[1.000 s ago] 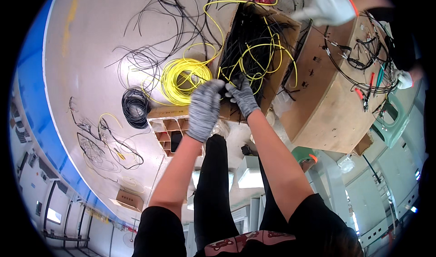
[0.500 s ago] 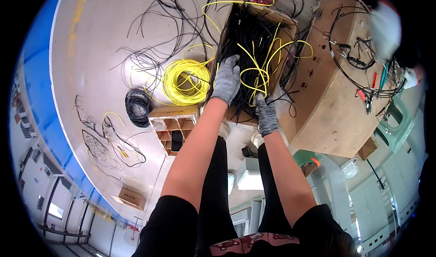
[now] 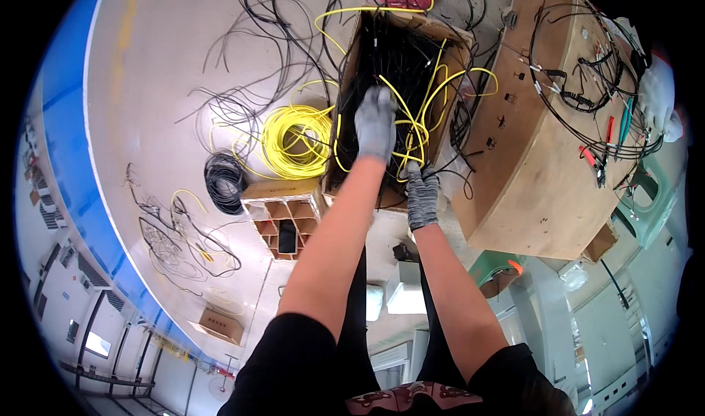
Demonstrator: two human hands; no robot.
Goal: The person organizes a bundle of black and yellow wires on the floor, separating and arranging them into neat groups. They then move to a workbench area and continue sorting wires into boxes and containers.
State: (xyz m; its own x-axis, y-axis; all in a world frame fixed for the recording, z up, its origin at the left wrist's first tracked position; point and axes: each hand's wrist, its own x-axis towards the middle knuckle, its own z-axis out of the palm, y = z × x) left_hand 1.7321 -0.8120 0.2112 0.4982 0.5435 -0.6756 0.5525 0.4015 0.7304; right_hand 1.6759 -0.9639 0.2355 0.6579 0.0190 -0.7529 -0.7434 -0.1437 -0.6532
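Note:
A cardboard box (image 3: 452, 30) full of black cables (image 3: 389, 45) stands in front of me, with loops of yellow cable (image 3: 433, 104) lying over them. My left hand (image 3: 376, 126), in a grey glove, is inside the box above the black cables. Its fingers are curled in, close to one end of the yellow cable; what they grip is hidden. At the near edge of the box, my right hand (image 3: 422, 196), also gloved, closes on the lower part of the yellow loops. Its fingertips are partly covered by cable.
Left of the box lie a yellow cable coil (image 3: 272, 140), a black coil (image 3: 224, 181) and a divided cardboard box (image 3: 283, 192). Loose wires (image 3: 176, 232) spread farther left. On the right, a wooden surface (image 3: 543, 181) bears cables and red-handled pliers (image 3: 591, 159); another person's gloved hand (image 3: 656, 93) is beside it.
My left hand has moved right and slightly forward, from the box's left side onto the cables, its fingers curling. My right hand stays at the yellow loops. The other person's hand moved lower.

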